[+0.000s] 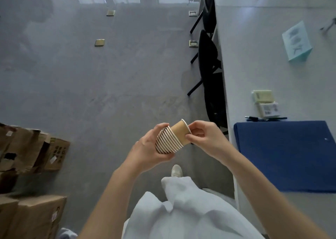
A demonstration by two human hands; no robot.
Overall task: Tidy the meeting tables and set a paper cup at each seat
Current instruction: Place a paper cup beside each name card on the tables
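Note:
My left hand (148,147) is wrapped around a nested stack of brown paper cups (166,142) with white rims, held tilted above the floor. The outermost paper cup (180,132) sticks out of the stack toward the right. My right hand (203,136) pinches that cup at its rim, thumb and fingers closed on it. The white meeting table (254,57) runs along the right side, a little to the right of both hands.
On the table lie a blue folder (285,155), a pen (265,118), small cards (265,102) and a folded name card (296,44). Black chairs (209,66) are pushed against the table's left edge. Cardboard boxes (31,166) stand at the lower left on the grey floor.

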